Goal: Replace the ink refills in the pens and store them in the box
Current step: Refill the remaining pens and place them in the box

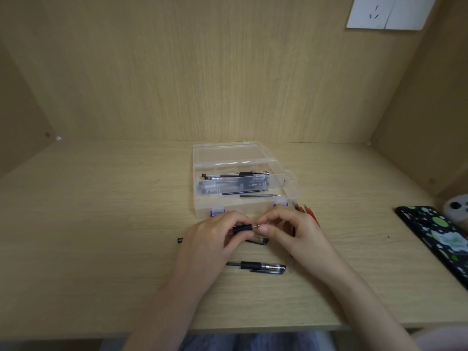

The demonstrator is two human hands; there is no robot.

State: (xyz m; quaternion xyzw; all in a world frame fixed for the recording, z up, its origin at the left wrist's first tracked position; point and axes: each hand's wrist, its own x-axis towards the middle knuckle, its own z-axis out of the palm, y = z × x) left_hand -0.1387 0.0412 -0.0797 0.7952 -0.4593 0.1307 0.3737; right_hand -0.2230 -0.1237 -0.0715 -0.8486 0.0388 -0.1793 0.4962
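My left hand (211, 239) grips a pen barrel with a black rubber grip (242, 228), held level just in front of the box. My right hand (288, 230) pinches the pen's metal tip end (257, 226). The clear plastic box (202, 211) stands open behind my hands, with several pens and black refills (244, 191) inside. A capped black pen (260, 267) lies on the desk below my hands. Another pen lies partly hidden under my hands, its cap (260, 240) showing. A small black part (180, 240) lies left of my left hand.
Red refills (307, 210) lie right of the box, partly behind my right hand. A phone in a dotted black case (440, 236) and a white round device (457, 207) sit at the right edge. Wooden walls enclose the desk on three sides.
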